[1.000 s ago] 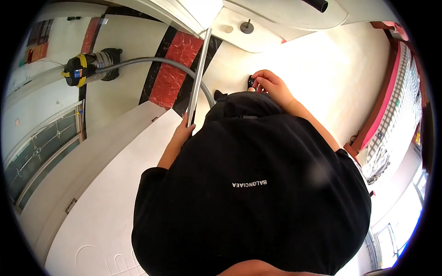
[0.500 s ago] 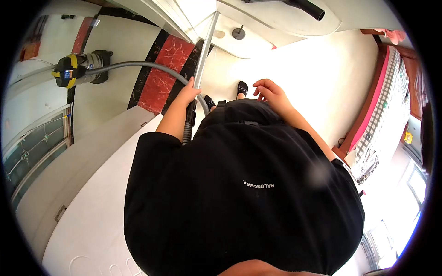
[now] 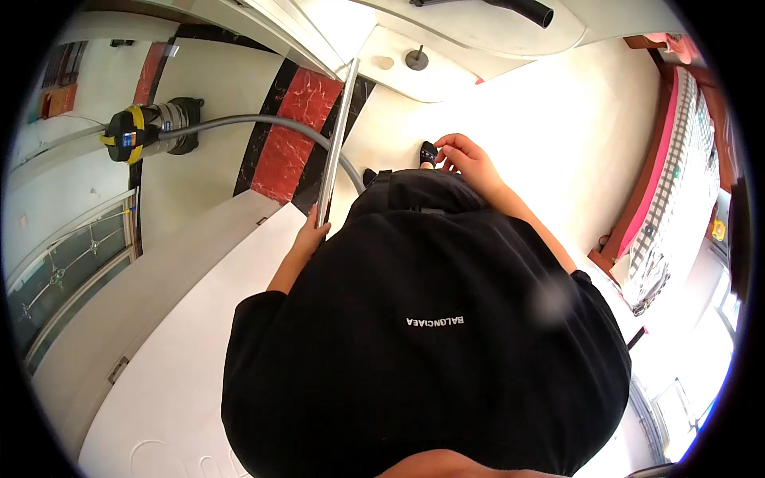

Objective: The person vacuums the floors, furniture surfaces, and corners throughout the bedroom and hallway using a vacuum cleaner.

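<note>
My left hand (image 3: 308, 237) is wrapped around the lower part of a silver vacuum cleaner wand (image 3: 338, 143), close to my left side. The wand slants up and slightly right from my fist; its hose end is hidden by my arm and black shirt. A grey hose (image 3: 263, 119) runs from the vacuum cleaner (image 3: 155, 131), a yellow, black and silver canister, and passes behind the wand toward my legs. My right hand (image 3: 468, 162) hovers before my right thigh with loosely bent, parted fingers and nothing visible in it.
Red and black marble strips (image 3: 295, 131) cross the floor at the left, beside a white door (image 3: 191, 342). A bed (image 3: 665, 171) with a checked cover stands right. At the top are a black tube (image 3: 522, 9) and a round black piece (image 3: 416, 60) with an upright stem.
My left hand has drawn back toward my body with the wand, whose far end has come nearer. My right hand stays almost in place. The view has shifted slightly.
</note>
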Motion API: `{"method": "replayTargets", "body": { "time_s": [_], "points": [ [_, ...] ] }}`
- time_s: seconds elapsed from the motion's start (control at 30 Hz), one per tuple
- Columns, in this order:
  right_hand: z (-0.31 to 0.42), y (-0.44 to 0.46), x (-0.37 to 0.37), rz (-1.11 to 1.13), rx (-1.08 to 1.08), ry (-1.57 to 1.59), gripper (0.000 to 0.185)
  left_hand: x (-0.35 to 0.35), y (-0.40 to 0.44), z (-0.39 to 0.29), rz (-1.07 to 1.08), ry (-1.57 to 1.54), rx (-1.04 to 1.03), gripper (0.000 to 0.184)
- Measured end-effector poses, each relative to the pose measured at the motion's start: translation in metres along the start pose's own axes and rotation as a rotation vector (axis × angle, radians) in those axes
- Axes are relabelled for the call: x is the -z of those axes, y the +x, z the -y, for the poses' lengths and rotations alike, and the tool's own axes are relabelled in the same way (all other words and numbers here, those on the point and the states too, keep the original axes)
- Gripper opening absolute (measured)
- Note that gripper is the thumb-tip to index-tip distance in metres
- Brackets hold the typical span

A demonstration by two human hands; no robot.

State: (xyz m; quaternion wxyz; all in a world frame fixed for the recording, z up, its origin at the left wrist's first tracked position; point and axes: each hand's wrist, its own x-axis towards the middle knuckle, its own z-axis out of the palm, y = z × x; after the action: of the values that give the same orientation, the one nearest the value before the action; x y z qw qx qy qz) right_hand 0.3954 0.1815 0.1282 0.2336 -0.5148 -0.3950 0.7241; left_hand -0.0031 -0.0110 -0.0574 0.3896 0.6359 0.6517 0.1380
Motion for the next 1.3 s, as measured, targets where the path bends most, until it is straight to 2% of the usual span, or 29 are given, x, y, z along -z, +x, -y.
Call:
{"method": "replayTargets", "body": {
  "time_s": [0.07, 0.13, 0.2, 0.27, 0.33, 0.47, 0.53, 0.6, 0.67, 0.7, 0.73, 0.77, 0.83, 0.97, 1.0, 1.13, 1.23, 1.3],
  "points": [
    [-0.002, 0.000, -0.002, 0.001, -0.006, -0.016, 0.018, 0.001, 0.003, -0.009, 0.049, -0.214, 0.124, 0.074],
    [-0.001, 0.001, -0.005, 0.005, -0.010, -0.039, 0.018, 0.041, 0.038, -0.097, 0.216, -0.286, 0.450, 0.073],
    [-0.001, 0.001, -0.009, 0.012, -0.012, -0.046, 0.018, 0.037, 0.071, -0.103, 0.259, -0.409, 0.594, 0.074],
    [0.003, -0.002, -0.012, 0.001, -0.017, -0.046, 0.018, 0.029, 0.106, -0.103, 0.230, -0.514, 0.529, 0.074],
    [0.006, -0.006, -0.011, -0.003, -0.021, -0.054, 0.018, 0.010, 0.141, -0.074, 0.202, -0.496, 0.446, 0.075],
    [0.004, -0.011, -0.012, -0.038, -0.022, -0.044, 0.017, 0.027, 0.163, -0.103, 0.254, -0.485, 0.552, 0.074],
    [0.002, -0.012, -0.012, -0.045, -0.018, -0.010, 0.017, 0.028, 0.156, -0.094, 0.202, -0.454, 0.483, 0.073],
    [-0.001, -0.015, -0.011, -0.073, 0.000, 0.015, 0.017, 0.037, 0.140, -0.081, 0.302, -0.575, 0.536, 0.072],
    [-0.001, -0.019, -0.009, -0.098, -0.009, 0.056, 0.017, 0.043, 0.107, -0.064, 0.283, -0.614, 0.483, 0.072],
    [-0.001, -0.020, -0.007, -0.124, -0.019, 0.085, 0.017, 0.048, 0.089, -0.057, 0.316, -0.569, 0.524, 0.070],
    [-0.002, -0.022, -0.005, -0.126, -0.012, 0.095, 0.017, 0.046, 0.070, -0.046, 0.262, -0.457, 0.436, 0.069],
    [-0.003, -0.023, -0.004, -0.142, 0.004, 0.124, 0.017, 0.054, 0.053, -0.056, 0.283, -0.497, 0.518, 0.069],
    [0.001, -0.026, -0.007, -0.163, 0.029, 0.184, 0.017, 0.062, 0.024, -0.057, 0.305, -0.109, 0.450, 0.069],
    [-0.018, -0.018, -0.002, -0.170, 0.046, 0.143, 0.018, 0.053, 0.005, -0.052, 0.264, -0.122, 0.338, 0.075],
    [-0.014, -0.019, -0.003, -0.172, 0.024, 0.136, 0.018, 0.063, 0.013, -0.079, 0.334, -0.150, 0.508, 0.078],
    [-0.011, -0.010, -0.011, -0.129, 0.009, 0.057, 0.017, 0.060, 0.052, -0.093, 0.390, -0.193, 0.606, 0.083],
    [-0.007, -0.011, -0.016, -0.096, 0.050, 0.006, 0.018, 0.045, 0.092, -0.079, 0.278, -0.048, 0.429, 0.083],
    [-0.004, -0.013, -0.018, -0.078, 0.046, -0.012, 0.018, 0.038, 0.120, -0.079, 0.269, -0.059, 0.416, 0.083]
  ]
}}
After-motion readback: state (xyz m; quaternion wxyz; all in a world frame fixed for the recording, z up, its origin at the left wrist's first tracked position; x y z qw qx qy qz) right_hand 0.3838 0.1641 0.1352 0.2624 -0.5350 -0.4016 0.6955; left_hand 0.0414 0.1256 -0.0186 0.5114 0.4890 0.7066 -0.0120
